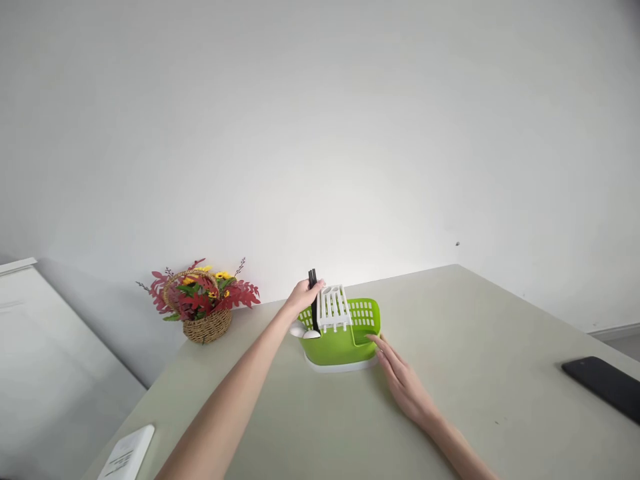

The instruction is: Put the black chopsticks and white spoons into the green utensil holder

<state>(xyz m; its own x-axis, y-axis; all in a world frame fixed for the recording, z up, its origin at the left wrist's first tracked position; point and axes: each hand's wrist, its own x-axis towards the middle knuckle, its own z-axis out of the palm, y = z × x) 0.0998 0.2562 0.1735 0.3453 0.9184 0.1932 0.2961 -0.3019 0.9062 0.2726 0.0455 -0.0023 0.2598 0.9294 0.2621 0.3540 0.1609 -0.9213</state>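
A green plastic drying basket [327, 348] with slotted sides and a white base stands on the table. A white slatted rack [334, 305] sits across its top. At the left end, black chopsticks [315, 312] stand upright, and my left hand [302, 295] is closed around their upper part. Two white spoons, one of them this spoon [312, 334], are at the basket's left rim, below that hand. My right hand [400, 380] rests against the basket's right side, its fingers stretched out and flat, holding nothing.
A wicker basket of red and yellow flowers [207, 327] stands at the table's back left. A white box or card with print [127, 453] lies at the front left, a black phone [603, 387] at the right edge. The wall [320, 133] rises behind the table [480, 360].
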